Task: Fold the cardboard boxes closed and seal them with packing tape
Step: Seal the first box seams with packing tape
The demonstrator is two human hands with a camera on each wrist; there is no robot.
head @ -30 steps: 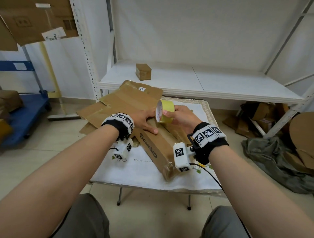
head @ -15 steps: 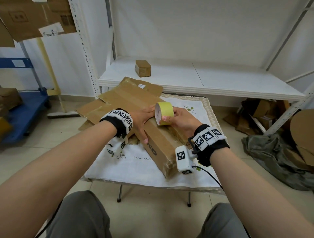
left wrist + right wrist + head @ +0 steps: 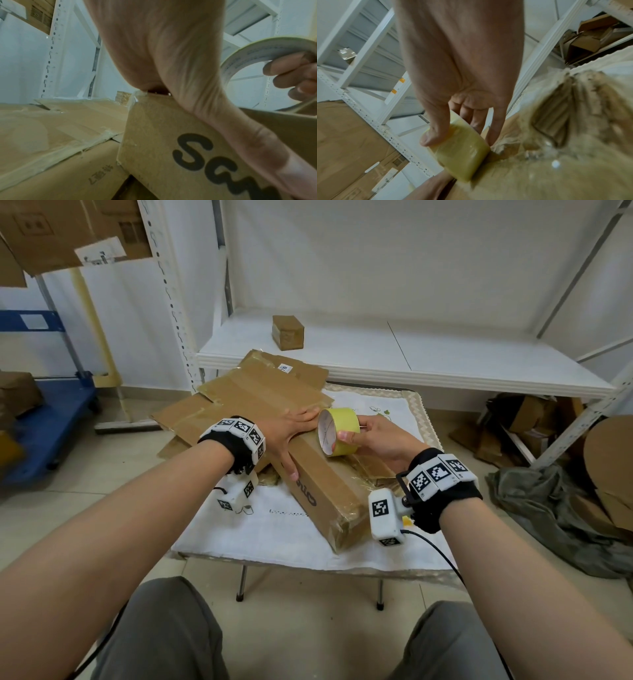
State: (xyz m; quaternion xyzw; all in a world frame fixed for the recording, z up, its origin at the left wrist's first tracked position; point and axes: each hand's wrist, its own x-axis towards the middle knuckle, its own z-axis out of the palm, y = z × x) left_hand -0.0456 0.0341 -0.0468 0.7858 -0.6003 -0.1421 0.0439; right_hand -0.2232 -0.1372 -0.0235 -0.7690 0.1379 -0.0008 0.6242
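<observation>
A long brown cardboard box (image 3: 325,487) with black lettering lies at an angle on the small table (image 3: 239,535). My left hand (image 3: 291,436) lies flat on the box's top at its far end, fingers straight, thumb down the side over the lettering (image 3: 197,155). My right hand (image 3: 373,436) grips a roll of yellow packing tape (image 3: 339,431) just above the box top, thumb on the rim, fingers curled round the roll (image 3: 462,150). The tape roll (image 3: 257,56) stands on edge next to my left hand.
Flattened cardboard sheets (image 3: 246,395) lie on the table's far left, partly under the box. A small taped box (image 3: 287,332) sits on the white shelf (image 3: 445,361) behind. Cardboard scraps and a grey cloth (image 3: 548,508) lie on the floor right; a blue cart (image 3: 44,419) stands left.
The right hand has lifted and turned the tape roll a little, staying over the box's far end. The left hand stays pressed flat on the box top.
</observation>
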